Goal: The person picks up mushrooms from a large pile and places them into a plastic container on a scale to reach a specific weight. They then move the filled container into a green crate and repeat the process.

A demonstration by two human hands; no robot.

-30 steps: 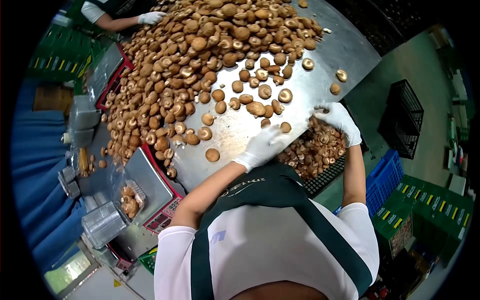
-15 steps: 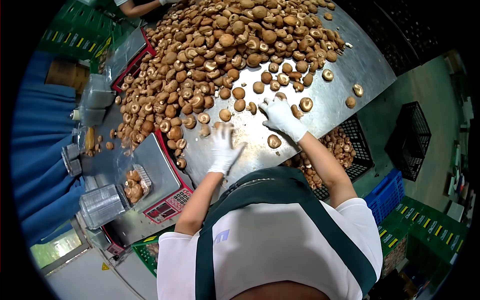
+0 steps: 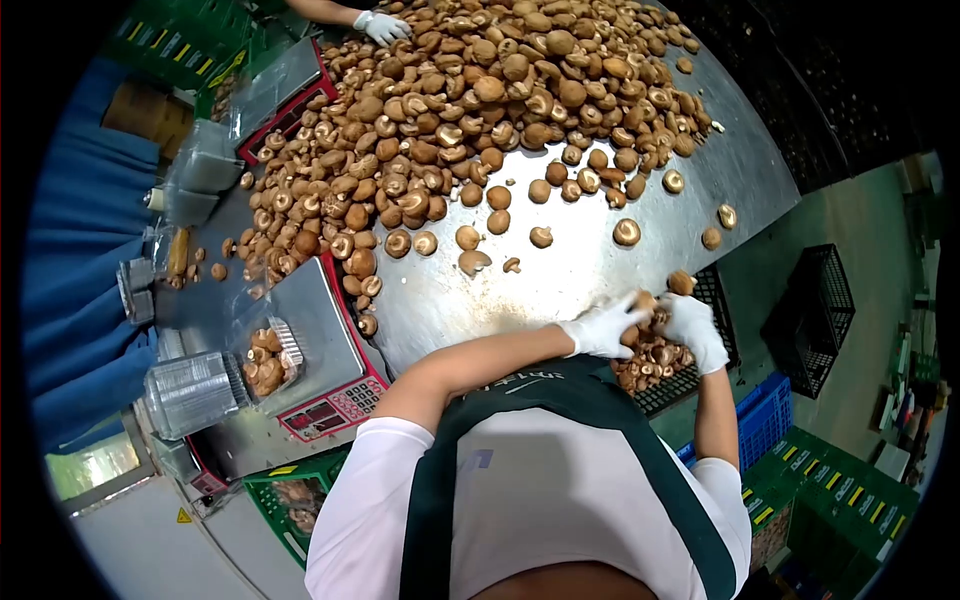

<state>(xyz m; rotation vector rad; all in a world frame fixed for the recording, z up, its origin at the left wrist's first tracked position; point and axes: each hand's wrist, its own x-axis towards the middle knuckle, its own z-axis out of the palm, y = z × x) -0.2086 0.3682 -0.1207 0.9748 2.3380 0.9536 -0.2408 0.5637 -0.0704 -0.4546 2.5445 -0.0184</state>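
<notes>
White-gloved left hand (image 3: 600, 328) curled shut on a round brown mushroom cap (image 3: 643, 303). White-gloved right hand (image 3: 695, 330) half curled, hold unclear. Both hover just past the steel desk (image 3: 560, 290) edge, above the black plastic crate (image 3: 690, 388), right hand nearer it.

Left hand (image 3: 600, 328), right hand (image 3: 695, 330) over crate (image 3: 672, 393); seemingly clutching mushrooms (image 3: 681, 283).
</notes>
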